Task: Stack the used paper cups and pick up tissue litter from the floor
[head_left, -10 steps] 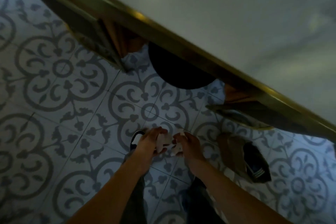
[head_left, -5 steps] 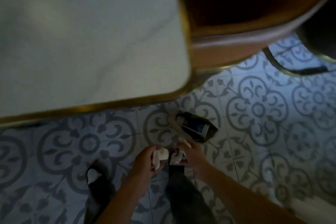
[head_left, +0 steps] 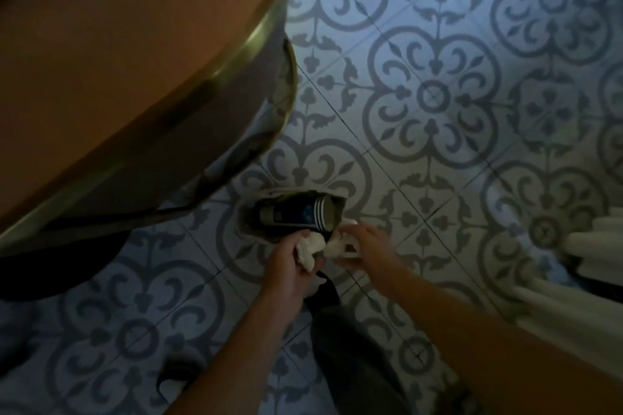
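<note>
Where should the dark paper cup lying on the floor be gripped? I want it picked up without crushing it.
Grip the paper cup around its middle, coming from above. It lies on its side on the tiled floor, so the curved wall faces up. Both hands hold tissue, so one probably has to be freed first.

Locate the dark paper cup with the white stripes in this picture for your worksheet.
In the head view, the dark paper cup lies on its side on the patterned floor, low of centre, just beyond the left hand and right hand, which hold white tissue.
</note>
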Demonstrator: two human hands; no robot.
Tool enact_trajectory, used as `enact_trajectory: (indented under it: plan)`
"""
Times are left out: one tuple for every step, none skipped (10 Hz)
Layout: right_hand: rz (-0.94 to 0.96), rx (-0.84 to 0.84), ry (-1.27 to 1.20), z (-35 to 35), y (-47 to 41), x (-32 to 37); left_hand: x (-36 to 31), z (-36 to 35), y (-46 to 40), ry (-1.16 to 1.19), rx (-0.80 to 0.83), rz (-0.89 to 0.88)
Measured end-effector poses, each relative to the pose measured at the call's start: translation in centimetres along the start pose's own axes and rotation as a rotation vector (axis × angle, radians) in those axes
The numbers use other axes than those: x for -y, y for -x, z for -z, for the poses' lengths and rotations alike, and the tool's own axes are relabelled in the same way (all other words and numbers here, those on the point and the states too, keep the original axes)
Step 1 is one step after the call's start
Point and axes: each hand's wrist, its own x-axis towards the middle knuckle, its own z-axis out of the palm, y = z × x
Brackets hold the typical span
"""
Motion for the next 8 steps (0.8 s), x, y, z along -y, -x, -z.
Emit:
enact_trajectory:
  plan:
    - [0.006, 0.026, -0.043, 0.5, -2.5, 0.4, -0.1, -2.5, -2.0, -0.04, 0.015, 0.005]
    - [-0.003, 0.026, -0.069, 0.4, -4.7, 0.7, -0.2, -4.2, -4.0, -0.072, 0.04, 0.009]
    - [-0.023, 0.014, -0.087, 0.0, -6.4, 0.9, -0.4, -5.0, -5.8, -0.097, 0.041, 0.002]
    - [0.005, 0.003, -0.055, -0.3, -7.5, 1.0, -0.3, -5.0, -7.1, -0.174, 0.059, -0.018]
    - [0.028, 0.009, -0.034, -0.5, -7.8, 0.8, -0.3, -4.3, -7.9, -0.258, 0.114, -0.038]
    - [0.012, 0.023, 0.0, -0.3, -7.4, 0.6, -0.1, -3.8, -8.2, -0.281, 0.155, -0.024]
    - [0.011, 0.025, 0.045, -0.2, -7.2, 0.5, 0.0, -3.4, -8.3, -0.275, 0.177, -0.007]
    - [0.024, 0.009, 0.171, -0.1, -6.7, 0.1, 0.2, -2.9, -8.2, -0.302, 0.135, -0.009]
